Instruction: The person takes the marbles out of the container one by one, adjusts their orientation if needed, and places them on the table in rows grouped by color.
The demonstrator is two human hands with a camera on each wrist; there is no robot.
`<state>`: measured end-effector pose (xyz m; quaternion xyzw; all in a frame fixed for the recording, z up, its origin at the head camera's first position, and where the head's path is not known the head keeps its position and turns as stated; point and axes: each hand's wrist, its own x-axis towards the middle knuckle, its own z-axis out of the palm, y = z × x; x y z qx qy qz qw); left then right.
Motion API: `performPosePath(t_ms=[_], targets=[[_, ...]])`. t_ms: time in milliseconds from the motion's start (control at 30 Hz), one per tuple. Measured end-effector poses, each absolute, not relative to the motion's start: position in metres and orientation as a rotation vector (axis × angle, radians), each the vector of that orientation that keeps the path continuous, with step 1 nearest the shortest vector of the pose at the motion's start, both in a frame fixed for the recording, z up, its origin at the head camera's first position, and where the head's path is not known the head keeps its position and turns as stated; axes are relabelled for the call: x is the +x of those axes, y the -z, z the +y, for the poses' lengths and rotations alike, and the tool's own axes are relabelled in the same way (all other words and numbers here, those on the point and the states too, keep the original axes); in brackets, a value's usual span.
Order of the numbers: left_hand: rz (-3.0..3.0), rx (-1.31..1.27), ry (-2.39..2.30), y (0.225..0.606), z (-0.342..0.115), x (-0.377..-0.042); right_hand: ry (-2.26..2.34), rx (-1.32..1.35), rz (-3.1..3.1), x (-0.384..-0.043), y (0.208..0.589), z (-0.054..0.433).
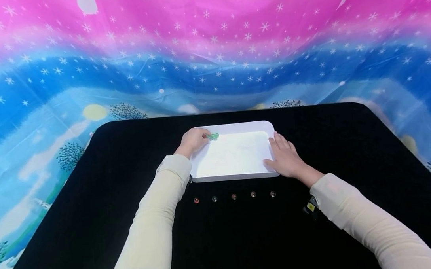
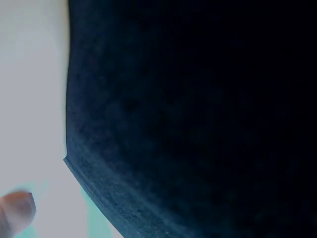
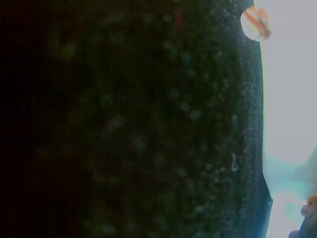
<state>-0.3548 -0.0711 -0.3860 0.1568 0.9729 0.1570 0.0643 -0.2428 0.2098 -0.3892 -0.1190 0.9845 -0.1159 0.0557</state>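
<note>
A shallow white tray [image 1: 234, 176] lies on the black table. At its back left corner my left hand [image 1: 193, 141] curls its fingers and thumb against a small cluster of green marbles [image 1: 213, 137], seeming to pinch them. Its fingertips are partly hidden. Only one digit of the left hand [image 2: 17, 212] shows in the left wrist view, over a pale surface. My right hand [image 1: 285, 157] rests on the tray's right wall, fingers extended along it and thumb reaching over the inside. The right wrist view catches just bits of fingertips in its bottom right corner.
In front of the tray, several glass marbles [image 1: 234, 196] stand in a spaced row on the black cloth [image 1: 240, 236]. One orange-streaked marble [image 3: 256, 23] shows in the right wrist view. A pink and blue snowflake curtain [image 1: 212, 51] hangs behind the table.
</note>
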Motion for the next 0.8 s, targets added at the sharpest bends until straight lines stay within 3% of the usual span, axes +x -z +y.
performPosePath(t_ms=[800], targets=[[2.968, 0.509, -0.38, 0.3902, -0.0697, -0.3556, 0.35, -0.356, 2.976, -0.2426, 0.3881, 0.2094]])
